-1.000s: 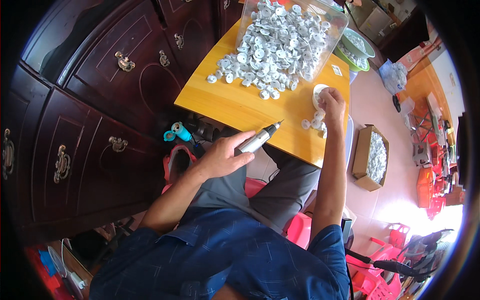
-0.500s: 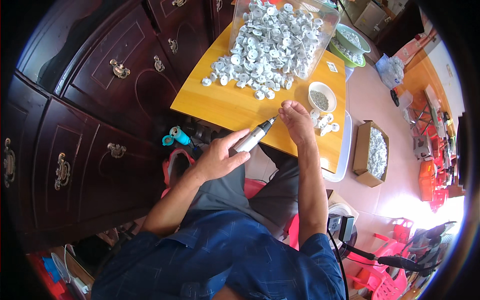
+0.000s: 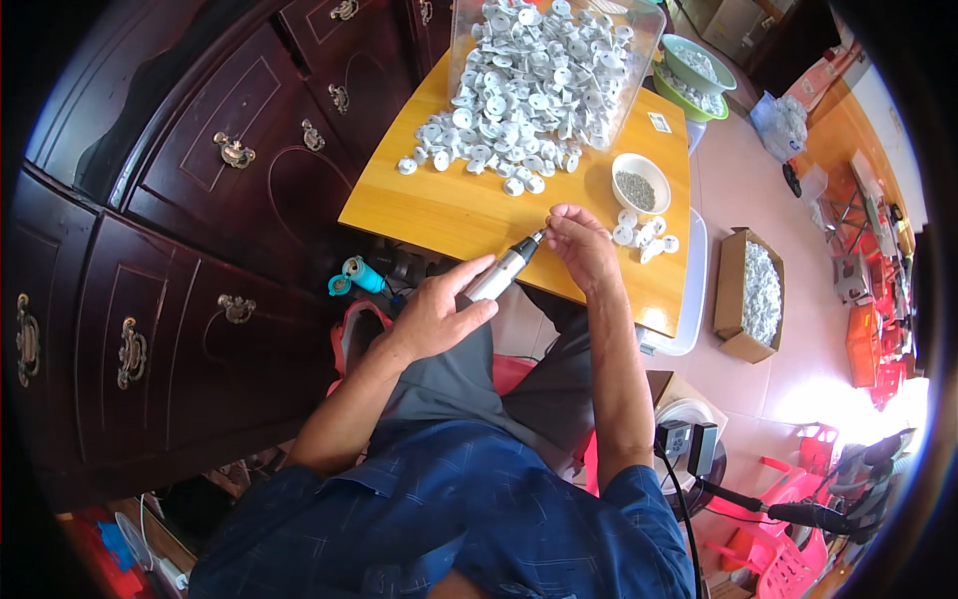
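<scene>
Left hand (image 3: 446, 307): back side up, curled partway round a silver-and-black driver (image 3: 507, 268), thumb along one side and index finger along the other; the rest of the fingers are tucked out of sight
Right hand (image 3: 584, 250): thumb and fingertips pinched together right at the driver's tip, wrist bent inward; can't tell if there's something tiny in the pinch
Forearms: both come up from navy short sleeves (image 3: 639, 499), left one angled in, right one pretty much straight up
Driver spot: over the table's near edge, tip slanting away toward the right hand
Tabletop (image 3: 449, 205): yellow wood, big heap of white plastic parts (image 3: 539, 85) spilling out of a clear bin (image 3: 639, 65) at the far side
Bowl (image 3: 650, 164): white, near the right edge, with small metal bits (image 3: 636, 190) inside; a little cluster of white parts (image 3: 649, 238) sits just on the near side of it
Left of the table: dark reddish cabinets (image 3: 215, 215) with ornate metal handles
Floor (image 3: 733, 384): pinkish tile, cardboard box (image 3: 731, 290) full of white stuff, pink plastic chair (image 3: 793, 564) lower right
Past the table: two greenish basins (image 3: 720, 72), one above the other, also loaded with white pieces
</scene>
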